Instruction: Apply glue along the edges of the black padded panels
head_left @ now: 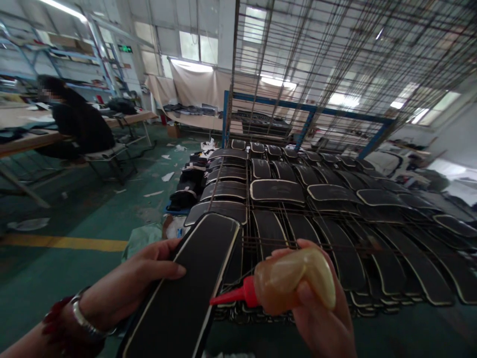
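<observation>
Now: left hand (pixel 137 281) grips a long black panel (pixel 186 293) at its left edge. The thumb is laid flat across the top face and the other fingers are hidden under it. The panel runs from the near bottom edge of the view away toward the rack, its rounded far end resting over the near left corner of the wire rack (pixel 268 241). A pale border line follows the panel's outline. A metal wristband (pixel 84 318) sits on the left wrist.

Right hand (pixel 320 318) is closed around a soft amber glue bottle (pixel 290 286), fingers wrapped over the top and thumb pressed on the near side. The bottle lies roughly level, pointing left. Its red nozzle (pixel 233 297) has its tip at the panel's right edge; whether it is touching cannot be told.

The rack carries many similar black pieces (pixel 278 191), pale-edged, laid in overlapping rows from near to far right. Above it hangs an upper wire shelf (pixel 335 49), with a blue frame (pixel 309 107) behind.

On the green floor (pixel 93 219), left of the rack, stands a dark stack (pixel 186 191) of material, with paper scraps scattered near it. A yellow line (pixel 63 242) crosses the floor at left. Far left, a seated person (pixel 80 124) in dark clothing is at a long table (pixel 22 141), well apart from both hands.
</observation>
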The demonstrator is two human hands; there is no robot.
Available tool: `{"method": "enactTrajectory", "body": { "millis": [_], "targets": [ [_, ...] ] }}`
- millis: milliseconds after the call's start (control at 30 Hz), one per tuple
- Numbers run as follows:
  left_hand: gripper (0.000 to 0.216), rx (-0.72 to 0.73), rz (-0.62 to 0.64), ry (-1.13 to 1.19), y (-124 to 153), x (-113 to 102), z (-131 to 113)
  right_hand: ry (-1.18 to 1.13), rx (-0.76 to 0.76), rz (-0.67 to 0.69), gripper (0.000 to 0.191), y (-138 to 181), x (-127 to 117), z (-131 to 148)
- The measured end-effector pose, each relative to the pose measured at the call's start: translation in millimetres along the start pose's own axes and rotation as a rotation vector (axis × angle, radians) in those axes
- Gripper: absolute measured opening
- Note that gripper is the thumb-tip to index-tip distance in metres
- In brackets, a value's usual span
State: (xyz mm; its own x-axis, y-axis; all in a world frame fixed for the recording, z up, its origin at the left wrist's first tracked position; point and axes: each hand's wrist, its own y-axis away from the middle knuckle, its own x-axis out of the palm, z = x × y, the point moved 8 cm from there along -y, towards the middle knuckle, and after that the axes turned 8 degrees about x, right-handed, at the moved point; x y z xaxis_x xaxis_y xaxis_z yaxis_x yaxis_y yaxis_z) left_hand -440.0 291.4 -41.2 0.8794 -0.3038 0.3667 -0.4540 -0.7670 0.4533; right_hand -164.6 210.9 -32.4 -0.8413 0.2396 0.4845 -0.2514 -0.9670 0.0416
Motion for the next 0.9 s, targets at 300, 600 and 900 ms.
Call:
{"method": "enactTrajectory", "body": {
  "millis": [300, 600, 900],
  "targets": [
    [0.082, 0.078, -0.100, 0.052, 7, 2, -17, 0.140, -0.110, 0.058, 0.057, 21, 21, 17],
    [0.063, 0.186, -0.150, 0.091, 13, -8, -26, 0.130, -0.126, 0.076, 0.048, 28, 29, 20],
    [0.040, 0.293, -0.357, 0.091, 19, -21, -27, 0.020, -0.060, -0.041, 0.060, 29, 16, -16]
  ]
}}
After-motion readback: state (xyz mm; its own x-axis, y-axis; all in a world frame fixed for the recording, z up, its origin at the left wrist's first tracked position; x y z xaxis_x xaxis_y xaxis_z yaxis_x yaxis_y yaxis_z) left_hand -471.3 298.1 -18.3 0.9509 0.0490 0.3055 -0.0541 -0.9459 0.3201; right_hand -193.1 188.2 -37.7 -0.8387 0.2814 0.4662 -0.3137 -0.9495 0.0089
